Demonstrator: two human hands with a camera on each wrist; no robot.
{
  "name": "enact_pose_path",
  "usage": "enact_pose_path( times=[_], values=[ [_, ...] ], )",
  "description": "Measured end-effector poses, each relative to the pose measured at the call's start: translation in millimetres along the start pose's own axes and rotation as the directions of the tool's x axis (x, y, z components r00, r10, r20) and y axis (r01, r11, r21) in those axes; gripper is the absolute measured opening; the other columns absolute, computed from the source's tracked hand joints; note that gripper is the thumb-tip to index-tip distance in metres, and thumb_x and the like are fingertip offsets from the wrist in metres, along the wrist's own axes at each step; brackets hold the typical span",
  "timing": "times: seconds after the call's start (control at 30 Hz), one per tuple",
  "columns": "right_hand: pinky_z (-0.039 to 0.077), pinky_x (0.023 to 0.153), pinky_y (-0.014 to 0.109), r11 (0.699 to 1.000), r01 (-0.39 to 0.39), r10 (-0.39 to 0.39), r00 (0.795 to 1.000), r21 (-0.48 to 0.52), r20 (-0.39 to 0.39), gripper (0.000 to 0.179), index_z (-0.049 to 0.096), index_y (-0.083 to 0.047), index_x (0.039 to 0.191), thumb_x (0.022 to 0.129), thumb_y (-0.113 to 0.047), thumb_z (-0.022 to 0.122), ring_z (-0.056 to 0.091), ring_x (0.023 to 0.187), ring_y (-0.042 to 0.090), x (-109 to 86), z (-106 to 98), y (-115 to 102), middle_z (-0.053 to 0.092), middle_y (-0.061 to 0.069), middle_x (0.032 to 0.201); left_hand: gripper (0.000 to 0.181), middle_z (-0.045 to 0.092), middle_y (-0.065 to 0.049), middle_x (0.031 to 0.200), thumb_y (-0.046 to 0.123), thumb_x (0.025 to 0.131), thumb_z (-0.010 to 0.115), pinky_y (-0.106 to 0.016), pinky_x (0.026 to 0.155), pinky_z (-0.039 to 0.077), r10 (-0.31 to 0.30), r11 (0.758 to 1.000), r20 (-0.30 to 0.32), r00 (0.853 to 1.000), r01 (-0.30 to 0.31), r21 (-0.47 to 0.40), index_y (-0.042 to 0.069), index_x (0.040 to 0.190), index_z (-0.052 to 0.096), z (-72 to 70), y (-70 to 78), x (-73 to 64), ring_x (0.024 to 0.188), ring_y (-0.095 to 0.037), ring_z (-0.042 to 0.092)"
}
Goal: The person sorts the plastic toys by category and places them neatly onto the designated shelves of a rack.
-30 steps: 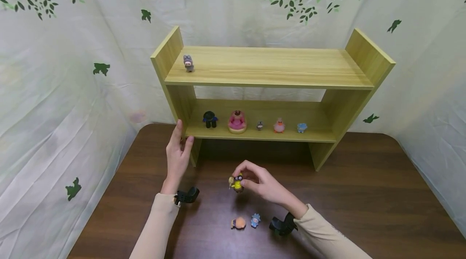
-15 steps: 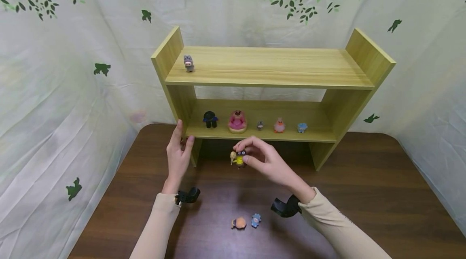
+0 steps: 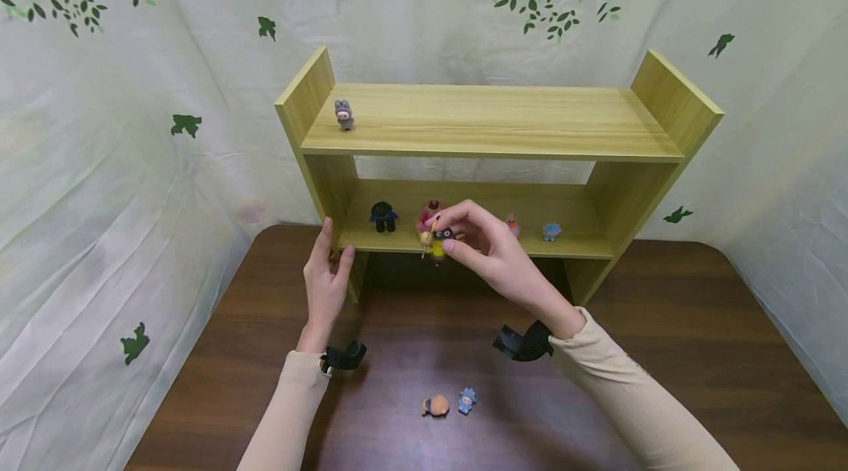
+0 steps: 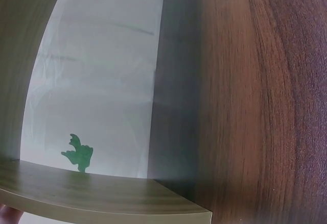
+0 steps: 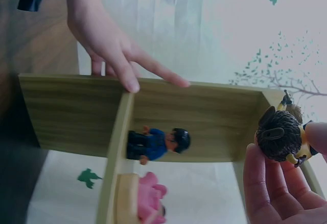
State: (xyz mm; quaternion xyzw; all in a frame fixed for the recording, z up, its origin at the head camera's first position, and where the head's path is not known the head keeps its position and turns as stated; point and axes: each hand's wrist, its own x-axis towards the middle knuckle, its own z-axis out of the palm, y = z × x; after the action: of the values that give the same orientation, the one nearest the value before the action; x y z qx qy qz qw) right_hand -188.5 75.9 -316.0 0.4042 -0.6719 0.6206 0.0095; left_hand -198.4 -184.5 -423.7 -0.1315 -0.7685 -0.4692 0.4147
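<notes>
My right hand pinches a small toy figurine with a dark head, big white eyes and a yellow body. It hovers in front of the lower shelf board, overlapping the seated pink figurine. In the right wrist view the figurine's dark textured back shows between thumb and fingers. My left hand rests against the left side panel of the wooden shelf unit, fingers straight, thumb by the lower board's front edge. The left wrist view catches just a fingertip beyond the panel.
On the lower board stand a dark-and-blue figurine, a partly covered pink duck-like figurine and a light blue one. A grey figurine occupies the top board. An orange figurine and a blue one lie on the table.
My right hand has raised the yellow-bodied figurine from low over the table up to the lower board's front, now covering the small grey figurine there. The left hand stays in place.
</notes>
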Motion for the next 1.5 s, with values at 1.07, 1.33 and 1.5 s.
enact_pose_path(
  times=[1.07, 1.33, 1.5],
  values=[
    [0.049, 0.083, 0.037, 0.978, 0.177, -0.187, 0.979, -0.106, -0.087, 0.018, 0.056, 0.006, 0.11, 0.092, 0.005, 0.057, 0.061, 0.094, 0.023, 63.9, -14, -45, 0.061, 0.014, 0.114, 0.068, 0.047, -0.023, 0.138, -0.008, 0.087, 0.063, -0.022, 0.069, 0.042, -0.038, 0.998, 0.006, 0.999, 0.037, 0.045, 0.012, 0.147, 0.039, 5.9, -34.4, -7.3, 0.092, -0.032, 0.052],
    [0.049, 0.078, 0.035, 0.983, 0.169, -0.176, 0.978, -0.073, -0.108, 0.02, 0.054, 0.006, 0.112, 0.092, 0.005, 0.057, 0.06, 0.093, 0.025, 78.0, -15, -53, 0.06, 0.012, 0.114, 0.068, 0.046, -0.012, 0.143, 0.001, 0.09, 0.064, -0.017, 0.074, 0.043, -0.047, 0.998, 0.017, 0.999, 0.046, 0.036, 0.023, 0.148, 0.038, 4.8, -43.8, -9.2, 0.1, -0.027, 0.054],
    [0.049, 0.081, 0.036, 0.976, 0.206, -0.212, 0.971, -0.064, -0.109, 0.02, 0.054, 0.008, 0.111, 0.091, 0.006, 0.056, 0.06, 0.094, 0.026, 87.0, -16, -59, 0.059, 0.013, 0.113, 0.07, 0.047, -0.015, 0.141, -0.008, 0.086, 0.065, -0.013, 0.074, 0.041, -0.053, 0.998, 0.009, 0.999, 0.053, 0.039, 0.016, 0.147, 0.04, 5.5, -42.4, -8.6, 0.101, -0.027, 0.054]
  ],
)
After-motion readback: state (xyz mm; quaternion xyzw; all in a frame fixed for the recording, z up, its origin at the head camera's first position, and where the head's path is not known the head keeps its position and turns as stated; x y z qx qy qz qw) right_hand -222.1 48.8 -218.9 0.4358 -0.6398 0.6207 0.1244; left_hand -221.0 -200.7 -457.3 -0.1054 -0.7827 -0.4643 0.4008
